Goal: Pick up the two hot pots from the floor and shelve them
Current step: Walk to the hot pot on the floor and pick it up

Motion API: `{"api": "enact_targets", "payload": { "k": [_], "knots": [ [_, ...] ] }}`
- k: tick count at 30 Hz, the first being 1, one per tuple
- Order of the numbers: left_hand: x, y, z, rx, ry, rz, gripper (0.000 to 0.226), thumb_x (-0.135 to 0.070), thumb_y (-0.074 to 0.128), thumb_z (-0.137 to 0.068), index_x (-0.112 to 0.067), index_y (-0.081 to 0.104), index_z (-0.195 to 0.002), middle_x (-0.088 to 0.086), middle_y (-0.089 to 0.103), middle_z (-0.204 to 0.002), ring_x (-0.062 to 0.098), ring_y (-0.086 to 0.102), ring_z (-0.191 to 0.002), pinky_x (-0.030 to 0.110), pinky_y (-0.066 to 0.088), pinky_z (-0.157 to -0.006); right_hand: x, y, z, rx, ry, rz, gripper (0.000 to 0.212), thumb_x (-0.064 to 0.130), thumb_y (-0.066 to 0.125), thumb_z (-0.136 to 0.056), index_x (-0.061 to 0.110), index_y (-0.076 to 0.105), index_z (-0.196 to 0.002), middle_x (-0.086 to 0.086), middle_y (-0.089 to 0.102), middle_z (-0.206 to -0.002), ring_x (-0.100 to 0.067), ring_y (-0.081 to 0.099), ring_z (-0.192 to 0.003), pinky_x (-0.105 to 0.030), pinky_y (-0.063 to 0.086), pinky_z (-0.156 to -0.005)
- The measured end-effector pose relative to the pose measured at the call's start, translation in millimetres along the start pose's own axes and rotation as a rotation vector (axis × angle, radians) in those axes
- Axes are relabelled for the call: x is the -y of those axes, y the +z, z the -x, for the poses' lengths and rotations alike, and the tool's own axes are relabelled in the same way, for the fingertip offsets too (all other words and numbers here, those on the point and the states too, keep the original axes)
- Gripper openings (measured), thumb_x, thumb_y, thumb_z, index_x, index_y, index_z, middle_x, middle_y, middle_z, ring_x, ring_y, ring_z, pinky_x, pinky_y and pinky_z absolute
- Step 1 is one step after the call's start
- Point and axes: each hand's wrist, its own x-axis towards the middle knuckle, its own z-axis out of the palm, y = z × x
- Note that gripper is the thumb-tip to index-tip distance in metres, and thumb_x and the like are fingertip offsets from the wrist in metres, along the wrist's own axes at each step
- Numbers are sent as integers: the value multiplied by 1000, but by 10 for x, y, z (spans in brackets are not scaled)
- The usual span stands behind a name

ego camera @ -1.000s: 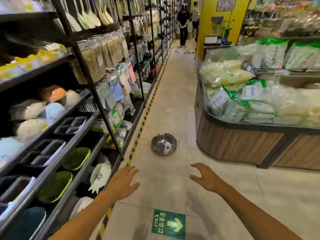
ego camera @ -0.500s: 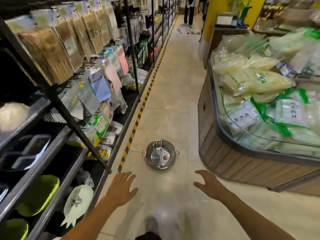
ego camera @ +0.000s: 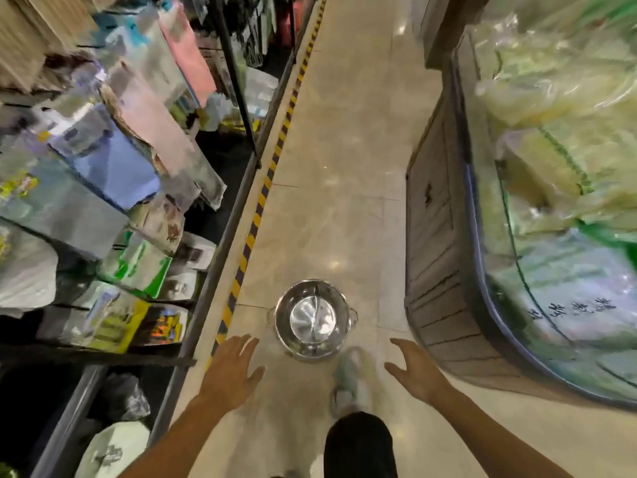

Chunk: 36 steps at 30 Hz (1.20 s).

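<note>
A shiny steel hot pot (ego camera: 312, 319) with a centre divider and two side handles stands on the tiled aisle floor just ahead of me. It may be two pots nested; I cannot tell. My left hand (ego camera: 231, 370) hovers open, fingers spread, below and left of the pot, not touching it. My right hand (ego camera: 415, 372) is open too, below and right of the pot, palm turned inward. My shoe (ego camera: 348, 381) is planted just in front of the pot's near rim.
A dark metal shelf rack (ego camera: 220, 243) with packaged goods lines the left, edged by yellow-black floor tape (ego camera: 256, 219). A wood-clad chest display (ego camera: 437, 257) holding bagged produce bounds the right. The aisle floor (ego camera: 337, 132) runs ahead between them.
I have walked forward and tilted my view down; the pot is now much closer, almost between my hands. My foot has stepped up beside it. Both hands stay open.
</note>
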Motion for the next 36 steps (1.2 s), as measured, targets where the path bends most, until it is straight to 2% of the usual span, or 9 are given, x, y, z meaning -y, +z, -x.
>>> {"api": "enact_targets", "payload": {
  "k": [4, 8, 13, 16, 19, 26, 30, 32, 36],
  "knots": [
    [148, 435, -935, 44, -108, 84, 106, -80, -4, -79, -12, 50, -140, 10, 44, -150, 32, 37, -141, 46, 29, -115, -275, 290, -1219, 38, 57, -43, 66, 35, 61, -96, 16, 33, -152, -5, 41, -153, -22, 37, -140, -21, 23, -110],
    [378, 1242, -1754, 90, -199, 159, 107, -82, -2, -78, -12, 50, -140, 9, 46, -149, 30, 40, -139, 45, 34, -114, -746, 920, -2225, 99, 124, -79, 70, 34, 63, -95, 17, 30, -154, -3, 38, -155, -21, 33, -142, -28, 26, -115],
    [745, 2485, -2707, 153, -326, 336, 66, -45, 58, -91, -11, 41, -145, 11, 42, -151, 29, 36, -140, 40, 26, -114, -1390, 1907, -3224, 184, 219, -128, 77, 37, 64, -93, 22, 22, -156, -3, 33, -158, -21, 32, -143, -33, 29, -114],
    [1033, 3258, -3244, 198, -342, 348, 72, -31, 68, -88, -9, 35, -148, 14, 35, -155, 31, 28, -144, 40, 22, -117, -1641, 2408, -3773, 127, 308, -182, 80, 32, 68, -91, 19, 23, -156, -6, 34, -157, -23, 35, -142, -36, 32, -114],
    [1300, 3852, -3724, 245, -378, 367, 84, -41, 65, -87, -13, 21, -153, 12, 19, -161, 28, 14, -148, 40, 15, -119, -1791, 2837, -4265, 12, 349, -243, 89, 32, 72, -88, 18, 18, -156, -8, 25, -160, -25, 31, -144, -40, 31, -115],
    [1585, 4595, -4597, 92, -472, 612, 120, -43, 82, -69, -21, 1, -154, 11, 15, -161, 31, 22, -146, 44, 25, -116, -2001, 3459, -5154, -114, 361, -327, 106, 44, 74, -81, 25, 4, -157, -2, 13, -164, -26, 26, -147, -39, 29, -116],
    [1579, 4736, -4759, -2, -501, 589, 107, -28, 87, -69, -28, 17, -150, 8, 34, -142, 20, 59, -102, 37, 53, -91, -2025, 3488, -5347, -188, 392, -328, 88, 38, 77, -82, 26, 24, -150, -5, 49, -143, -27, 60, -117, -42, 53, -96],
    [1595, 4737, -4763, -27, -499, 551, 100, -25, 87, -69, -29, 24, -146, 4, 39, -130, 10, 56, -79, 27, 52, -76, -2032, 3441, -5340, -211, 410, -317, 80, 37, 79, -80, 25, 33, -145, -5, 61, -127, -23, 66, -98, -40, 57, -86],
    [1630, 4503, -4648, -24, -447, 542, 99, -27, 89, -65, -31, 28, -143, 4, 40, -125, 23, 59, -94, 38, 57, -80, -1934, 3229, -5158, -245, 423, -311, 75, 36, 80, -79, 25, 38, -140, -2, 65, -111, -14, 66, -80, -24, 53, -68]
  ]
}}
